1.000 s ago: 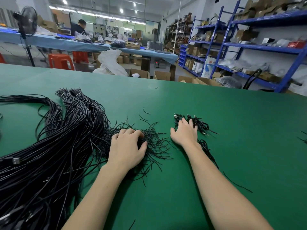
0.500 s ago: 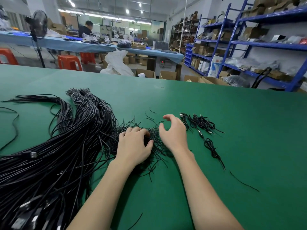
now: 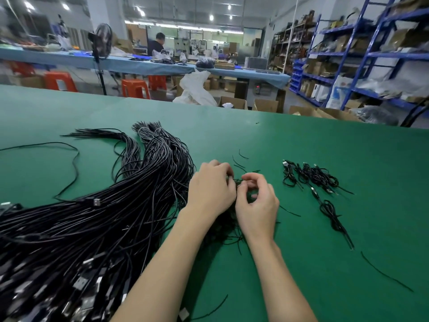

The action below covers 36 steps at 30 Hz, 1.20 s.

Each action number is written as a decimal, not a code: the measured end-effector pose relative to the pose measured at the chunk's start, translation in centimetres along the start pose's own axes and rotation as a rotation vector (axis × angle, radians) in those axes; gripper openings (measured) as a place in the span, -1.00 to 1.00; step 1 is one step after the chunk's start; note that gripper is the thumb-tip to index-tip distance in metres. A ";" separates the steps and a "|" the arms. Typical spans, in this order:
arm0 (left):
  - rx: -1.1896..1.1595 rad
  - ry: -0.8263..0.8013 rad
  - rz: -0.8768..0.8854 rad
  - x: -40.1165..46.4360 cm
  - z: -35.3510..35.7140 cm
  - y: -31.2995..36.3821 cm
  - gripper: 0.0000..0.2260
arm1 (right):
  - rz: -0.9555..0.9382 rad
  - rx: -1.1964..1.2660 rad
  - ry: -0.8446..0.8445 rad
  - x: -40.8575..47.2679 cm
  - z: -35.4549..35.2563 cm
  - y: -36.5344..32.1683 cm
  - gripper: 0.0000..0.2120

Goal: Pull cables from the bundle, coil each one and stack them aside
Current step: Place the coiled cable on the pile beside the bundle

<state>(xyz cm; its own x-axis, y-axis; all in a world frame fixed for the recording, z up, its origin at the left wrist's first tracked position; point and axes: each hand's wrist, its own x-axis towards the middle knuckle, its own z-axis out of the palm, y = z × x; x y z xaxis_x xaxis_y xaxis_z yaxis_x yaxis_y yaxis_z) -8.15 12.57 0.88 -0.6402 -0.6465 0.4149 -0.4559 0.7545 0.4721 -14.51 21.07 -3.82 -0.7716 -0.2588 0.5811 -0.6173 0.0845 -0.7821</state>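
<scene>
Since the earlier frame our right hand [image 3: 256, 203] has come in from the coiled cables [image 3: 312, 176] to meet our left hand [image 3: 212, 190] at mid-frame. Going left to right: the bundle [image 3: 97, 219] fans across the lower left of the green counter [image 3: 348, 145], plugs toward us, we judge so single cables pull free easily. Both hands curl their fingers [image 3: 249, 176] over a tangle of thin ties [image 3: 222, 226], seemingly picking one out; whether either actually pinches a tie is hidden. Finished coils sit right of centre, clear of the bundle. Its near end is cut off and blurred.
</scene>
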 end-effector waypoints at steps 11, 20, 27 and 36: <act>0.321 -0.047 -0.258 0.7 -2.8 -3.2 -0.72 | -0.104 -0.033 -0.291 -1.1 0.7 -1.3 -0.78; 0.219 -0.119 -0.405 0.6 -3.5 -3.5 -0.83 | -0.043 0.058 -0.325 -1.3 1.1 -1.5 -0.75; -0.239 0.042 -0.415 1.2 -4.3 -3.4 -0.89 | 0.145 0.268 -0.298 -0.2 0.6 -1.6 -0.83; -0.896 -0.108 -0.400 1.8 -5.0 -2.2 -0.86 | 0.442 0.420 -0.779 2.6 -2.0 -2.8 -0.72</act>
<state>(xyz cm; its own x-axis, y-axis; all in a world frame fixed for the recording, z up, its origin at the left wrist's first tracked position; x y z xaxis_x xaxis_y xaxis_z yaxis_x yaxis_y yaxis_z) -5.21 9.17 4.50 -0.6139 -0.7881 0.0442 -0.0426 0.0890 0.9951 -15.11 22.11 0.33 -0.5101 -0.8597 0.0250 -0.0770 0.0167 -0.9969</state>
